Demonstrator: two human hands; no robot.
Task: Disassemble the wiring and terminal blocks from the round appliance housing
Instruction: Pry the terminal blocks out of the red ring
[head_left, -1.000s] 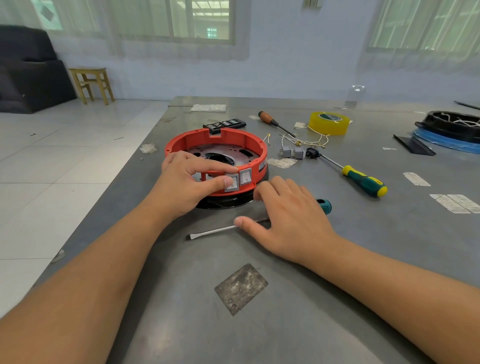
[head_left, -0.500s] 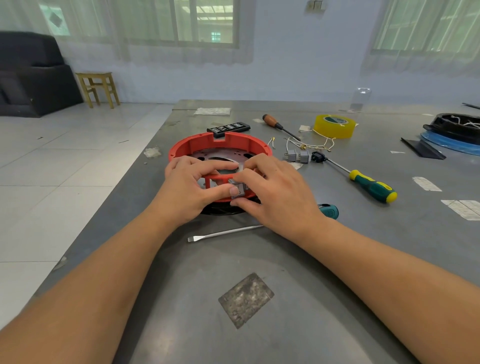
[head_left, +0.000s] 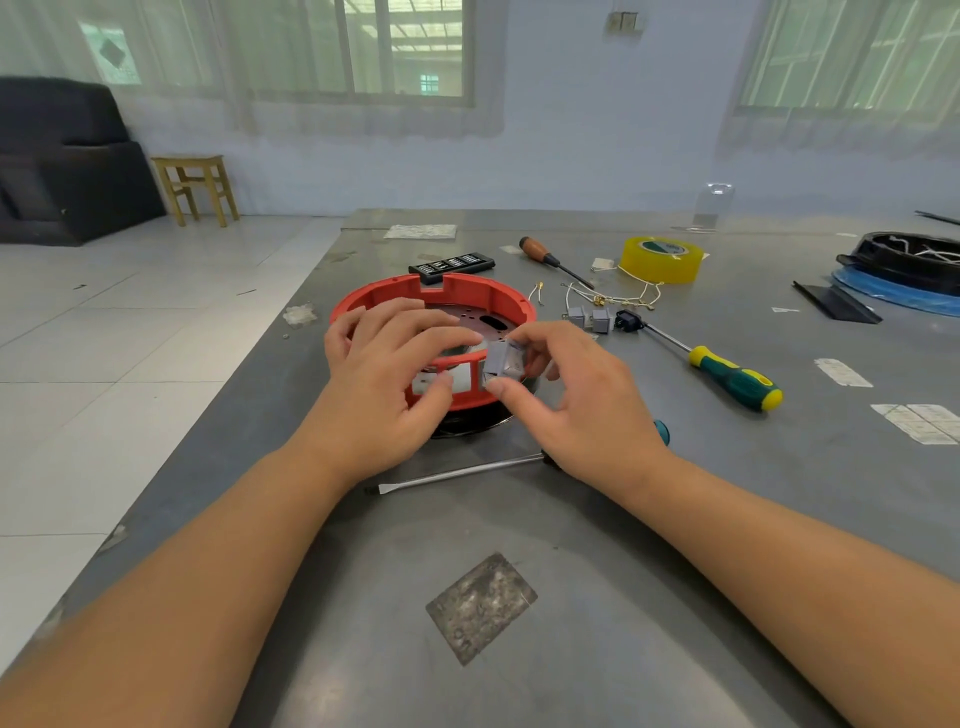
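A round red housing (head_left: 467, 296) sits on the grey table (head_left: 571, 597) in front of me. My left hand (head_left: 384, 379) grips its near rim, fingers inside and thumb on the outer wall beside a window in the rim. My right hand (head_left: 566, 400) pinches a small grey terminal block (head_left: 497, 364) between thumb and forefinger, just outside the rim. Two more grey blocks (head_left: 589, 318) and loose white wires (head_left: 613, 297) lie to the right of the housing.
A flat-blade screwdriver (head_left: 457, 472) lies under my right wrist. Further right are a green-and-yellow screwdriver (head_left: 732, 379), a wooden-handled one (head_left: 545, 259), a yellow tape roll (head_left: 661, 259) and a black bit case (head_left: 451, 266). A black housing (head_left: 909, 260) sits far right.
My right hand rose from the flat screwdriver to the housing rim, took the grey block and now holds it pulled out of the rim. My left hand stayed on the rim.
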